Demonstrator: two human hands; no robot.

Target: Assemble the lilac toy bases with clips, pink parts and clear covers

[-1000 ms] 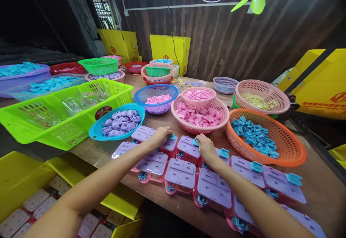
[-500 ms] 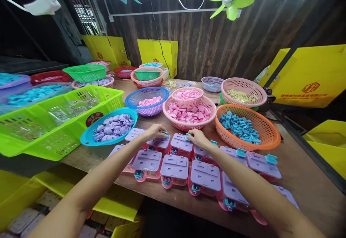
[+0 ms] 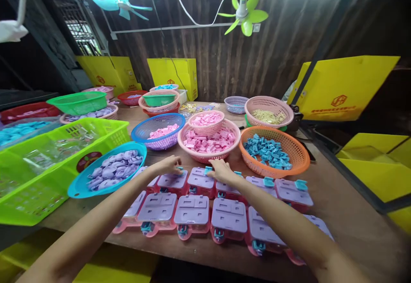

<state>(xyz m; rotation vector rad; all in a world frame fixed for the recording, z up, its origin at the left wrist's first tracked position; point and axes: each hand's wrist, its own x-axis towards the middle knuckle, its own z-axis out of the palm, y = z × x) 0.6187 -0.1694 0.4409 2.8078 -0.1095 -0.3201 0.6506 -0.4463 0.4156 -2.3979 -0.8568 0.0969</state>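
Note:
Two rows of small pink boxes with purple lids stand before me; turquoise clips show on several. My left hand is over a back-row box, fingertips by its turquoise clip. Its fingers look apart, with nothing plainly held. My right hand reaches to the turquoise clip on the neighbouring box. Those fingers are spread, the tips at or just above the clip; contact is unclear. My right forearm covers parts of the boxes on the right.
Behind the boxes are a pink basket of pink pieces, an orange basket of blue pieces and a blue basket. A turquoise basin of purple parts and a green crate stand left. Fans hang above.
The view has tilted and shifted, so the table appears further left. Both hands have loosened from the pinch they had at the clips, and the right fingers have spread.

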